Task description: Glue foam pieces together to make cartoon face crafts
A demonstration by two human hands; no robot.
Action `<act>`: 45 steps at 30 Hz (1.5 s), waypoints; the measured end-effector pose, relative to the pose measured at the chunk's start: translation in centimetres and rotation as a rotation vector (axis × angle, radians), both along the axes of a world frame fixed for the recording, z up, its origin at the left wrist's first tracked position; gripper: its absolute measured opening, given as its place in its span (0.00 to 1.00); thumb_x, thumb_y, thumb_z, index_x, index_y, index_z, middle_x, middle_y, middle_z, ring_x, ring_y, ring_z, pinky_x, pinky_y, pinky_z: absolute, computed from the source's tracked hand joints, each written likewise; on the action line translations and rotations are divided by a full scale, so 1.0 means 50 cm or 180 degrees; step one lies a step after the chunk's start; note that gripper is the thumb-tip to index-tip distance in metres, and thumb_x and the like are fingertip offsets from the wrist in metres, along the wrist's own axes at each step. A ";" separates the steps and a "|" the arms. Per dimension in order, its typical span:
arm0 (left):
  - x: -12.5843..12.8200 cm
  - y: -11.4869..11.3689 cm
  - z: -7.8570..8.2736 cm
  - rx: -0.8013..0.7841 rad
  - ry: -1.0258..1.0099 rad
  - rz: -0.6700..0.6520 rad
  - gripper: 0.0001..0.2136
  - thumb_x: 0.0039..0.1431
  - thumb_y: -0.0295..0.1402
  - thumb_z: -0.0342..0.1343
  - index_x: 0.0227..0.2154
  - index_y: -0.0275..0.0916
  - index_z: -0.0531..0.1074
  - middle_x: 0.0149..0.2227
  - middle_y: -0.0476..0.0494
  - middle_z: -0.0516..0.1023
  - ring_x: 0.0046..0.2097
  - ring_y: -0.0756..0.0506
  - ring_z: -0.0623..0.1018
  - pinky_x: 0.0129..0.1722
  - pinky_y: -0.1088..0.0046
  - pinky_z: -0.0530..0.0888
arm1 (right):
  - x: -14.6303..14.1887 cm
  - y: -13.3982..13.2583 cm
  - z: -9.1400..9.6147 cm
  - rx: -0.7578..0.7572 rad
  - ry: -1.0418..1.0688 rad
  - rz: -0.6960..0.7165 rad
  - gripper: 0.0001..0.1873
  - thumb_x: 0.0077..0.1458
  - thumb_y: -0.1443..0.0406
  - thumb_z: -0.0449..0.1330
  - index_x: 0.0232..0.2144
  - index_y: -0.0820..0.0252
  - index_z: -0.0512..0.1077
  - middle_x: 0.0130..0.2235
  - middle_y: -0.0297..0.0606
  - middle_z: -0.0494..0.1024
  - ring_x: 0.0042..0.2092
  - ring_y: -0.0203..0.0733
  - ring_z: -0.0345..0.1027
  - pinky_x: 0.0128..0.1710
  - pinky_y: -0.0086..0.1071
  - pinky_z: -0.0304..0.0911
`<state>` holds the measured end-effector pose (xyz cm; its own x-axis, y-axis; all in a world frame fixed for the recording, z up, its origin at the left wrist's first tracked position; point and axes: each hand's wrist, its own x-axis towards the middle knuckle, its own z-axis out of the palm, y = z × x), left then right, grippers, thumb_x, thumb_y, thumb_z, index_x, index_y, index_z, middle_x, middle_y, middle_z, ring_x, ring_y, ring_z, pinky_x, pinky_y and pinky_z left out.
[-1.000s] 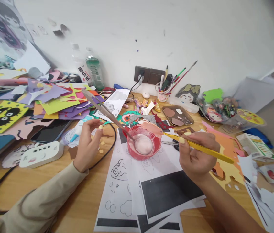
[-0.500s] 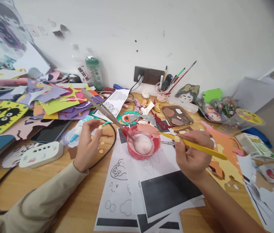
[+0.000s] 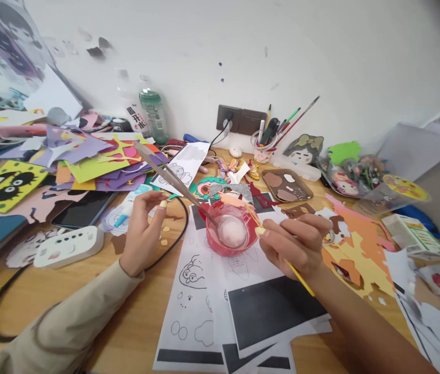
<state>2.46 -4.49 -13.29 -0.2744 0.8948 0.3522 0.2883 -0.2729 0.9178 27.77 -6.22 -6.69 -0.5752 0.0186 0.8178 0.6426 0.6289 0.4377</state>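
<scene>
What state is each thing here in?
Red bowl, upright, pale paste inside
Long tool, leaning in the bowl
Yellow tweezers, held in the right hand
Peach cutout, at the tweezers' tips
Phone, flat, screen dark
Plug, in the wall socket
Pen cup, upright, holding pens
Green bottle, upright

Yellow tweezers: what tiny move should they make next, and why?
Maybe lower the peach piece toward the white stuff: the right hand holds the yellow tweezers with their tips at that piece, by the far rim of the red bowl, and the white stuff lies inside.
</scene>
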 end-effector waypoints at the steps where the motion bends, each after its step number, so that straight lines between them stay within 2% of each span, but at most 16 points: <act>1: 0.000 0.000 -0.001 0.0000 -0.0002 -0.0014 0.11 0.54 0.38 0.50 0.39 0.42 0.63 0.41 0.44 0.68 0.45 0.44 0.70 0.48 0.62 0.65 | -0.001 0.001 0.002 0.0039 -0.0015 -0.0031 0.10 0.46 0.68 0.60 0.25 0.52 0.61 0.26 0.21 0.74 0.26 0.30 0.59 0.28 0.30 0.53; 6: -0.002 0.000 -0.005 -0.0006 -0.0015 -0.0047 0.11 0.54 0.39 0.50 0.39 0.42 0.63 0.41 0.44 0.68 0.46 0.44 0.70 0.48 0.61 0.65 | 0.004 0.000 -0.018 -0.0212 -0.0221 -0.0029 0.11 0.47 0.71 0.59 0.27 0.50 0.61 0.25 0.19 0.74 0.26 0.29 0.60 0.31 0.30 0.53; 12: -0.001 0.000 -0.004 -0.0039 -0.0014 -0.0083 0.12 0.54 0.40 0.50 0.39 0.42 0.63 0.42 0.43 0.67 0.46 0.43 0.69 0.49 0.60 0.65 | 0.011 -0.012 -0.047 -0.0550 -0.0314 0.0084 0.11 0.45 0.73 0.58 0.29 0.53 0.63 0.28 0.25 0.74 0.32 0.31 0.60 0.34 0.32 0.52; 20: 0.000 -0.002 -0.006 -0.0067 -0.0010 -0.0124 0.11 0.54 0.39 0.50 0.39 0.42 0.62 0.42 0.44 0.67 0.47 0.44 0.69 0.50 0.59 0.64 | -0.002 -0.013 -0.052 -0.0607 -0.0109 0.0206 0.13 0.44 0.76 0.59 0.32 0.59 0.64 0.25 0.28 0.74 0.31 0.32 0.61 0.31 0.32 0.53; 31: 0.002 -0.003 -0.002 -0.0118 0.0012 -0.0158 0.11 0.55 0.39 0.49 0.40 0.43 0.62 0.42 0.44 0.67 0.47 0.44 0.68 0.49 0.61 0.65 | 0.003 -0.008 -0.057 -0.0571 -0.0220 0.0187 0.11 0.44 0.73 0.61 0.32 0.59 0.66 0.27 0.28 0.76 0.31 0.33 0.62 0.31 0.32 0.56; 40: 0.001 -0.001 -0.007 -0.0087 0.0007 -0.0178 0.11 0.55 0.39 0.49 0.41 0.43 0.61 0.42 0.44 0.66 0.48 0.44 0.68 0.50 0.61 0.64 | 0.019 -0.010 -0.063 -0.0923 -0.0112 0.0341 0.16 0.41 0.72 0.64 0.34 0.62 0.67 0.29 0.34 0.77 0.32 0.36 0.62 0.31 0.33 0.58; 45: 0.001 -0.004 -0.008 -0.0116 0.0015 -0.0210 0.12 0.55 0.39 0.49 0.41 0.43 0.61 0.42 0.44 0.66 0.48 0.44 0.68 0.49 0.61 0.65 | 0.024 -0.012 -0.058 -0.1082 0.0037 0.0347 0.14 0.44 0.73 0.61 0.35 0.61 0.65 0.29 0.36 0.77 0.30 0.37 0.64 0.29 0.33 0.59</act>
<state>2.52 -4.67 -13.68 -0.2129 0.9231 0.3203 0.2750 -0.2580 0.9262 28.98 -6.82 -9.59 -0.5795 0.2299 0.7819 0.5675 0.8024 0.1846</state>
